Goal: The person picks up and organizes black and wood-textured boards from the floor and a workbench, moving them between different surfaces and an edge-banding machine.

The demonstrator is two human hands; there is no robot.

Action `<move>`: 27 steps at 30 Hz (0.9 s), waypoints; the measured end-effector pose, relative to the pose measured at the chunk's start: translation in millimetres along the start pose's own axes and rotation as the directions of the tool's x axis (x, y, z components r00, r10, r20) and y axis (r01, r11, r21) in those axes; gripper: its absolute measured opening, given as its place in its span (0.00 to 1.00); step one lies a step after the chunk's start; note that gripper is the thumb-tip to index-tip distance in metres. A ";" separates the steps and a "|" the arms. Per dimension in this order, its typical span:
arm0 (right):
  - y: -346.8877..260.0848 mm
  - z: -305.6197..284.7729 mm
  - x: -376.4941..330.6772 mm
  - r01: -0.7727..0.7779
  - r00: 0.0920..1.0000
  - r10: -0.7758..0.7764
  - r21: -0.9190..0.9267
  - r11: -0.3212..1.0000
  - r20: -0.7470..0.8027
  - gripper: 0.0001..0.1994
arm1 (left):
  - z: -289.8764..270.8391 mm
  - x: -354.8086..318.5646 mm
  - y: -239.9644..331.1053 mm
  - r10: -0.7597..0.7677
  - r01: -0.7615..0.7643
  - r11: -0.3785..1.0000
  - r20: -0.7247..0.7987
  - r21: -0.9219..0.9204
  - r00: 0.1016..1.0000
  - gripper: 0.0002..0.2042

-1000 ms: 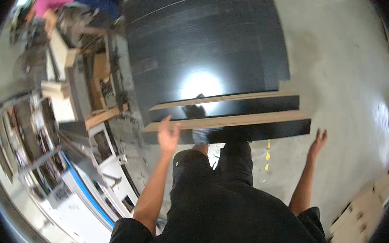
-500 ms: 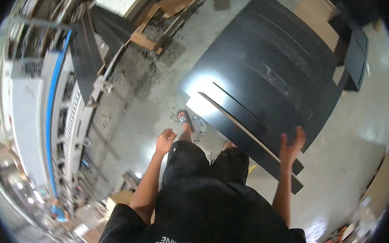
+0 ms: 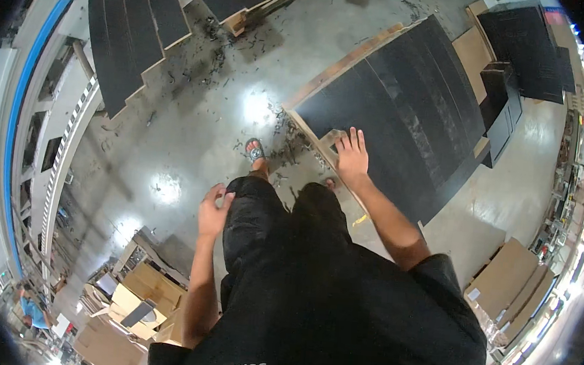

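A stack of long black boards [image 3: 407, 116] lies low on the floor in front of me, its pale edges showing along the near side. My right hand [image 3: 354, 156] is stretched over the near left part of the stack with the fingers spread. It holds nothing, and I cannot tell whether it touches the top board. Beside its fingers is a small pale brown patch [image 3: 335, 141] at the stack's edge. My left hand [image 3: 214, 211] hangs next to my left thigh, fingers loosely apart and holding nothing.
Black boards [image 3: 122, 25] lie on a machine with a blue rail [image 3: 24, 93] at left. Dark scraps [image 3: 212, 59] litter the floor. An open cardboard box [image 3: 149, 295] stands at lower left, flat cardboard [image 3: 510, 282] at right, and black box-like pieces [image 3: 501, 96] beyond the stack.
The view has turned, and the stack sits differently in it. My right hand has gone from the stack's right end to its near left part. The separate strips at the near edge no longer show.
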State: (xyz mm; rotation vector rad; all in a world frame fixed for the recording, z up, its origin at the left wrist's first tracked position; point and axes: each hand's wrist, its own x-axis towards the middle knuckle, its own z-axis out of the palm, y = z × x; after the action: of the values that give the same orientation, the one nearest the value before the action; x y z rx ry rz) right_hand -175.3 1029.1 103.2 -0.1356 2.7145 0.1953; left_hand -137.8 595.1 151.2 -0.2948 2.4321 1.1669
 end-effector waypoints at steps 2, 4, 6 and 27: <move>-0.5 -0.6 25.9 0.050 0.998 -0.051 0.014 0.999 0.031 0.25 | -35.7 1.1 -8.4 -0.082 0.082 0.997 -0.020 -0.001 0.996 0.23; -3.8 -0.8 45.6 0.022 0.916 0.024 -0.107 0.994 0.402 0.23 | -60.9 5.8 -14.0 -0.122 0.122 0.992 -0.055 -0.011 0.991 0.23; -11.1 -0.3 61.8 -0.012 0.917 0.049 -0.095 0.995 0.397 0.19 | -79.7 14.9 -15.5 -0.158 0.161 0.987 -0.087 0.021 0.984 0.24; -14.9 82.3 102.2 -0.130 0.937 0.128 -0.016 0.991 0.326 0.17 | -135.4 183.6 168.9 0.209 -0.195 0.969 -0.085 0.151 0.974 0.23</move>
State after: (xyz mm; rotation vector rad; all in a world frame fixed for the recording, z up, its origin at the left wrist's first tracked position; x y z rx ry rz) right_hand -233.7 1020.5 -14.9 0.0726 2.3922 0.2261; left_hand -400.5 593.4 258.5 -0.0635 2.6691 1.0757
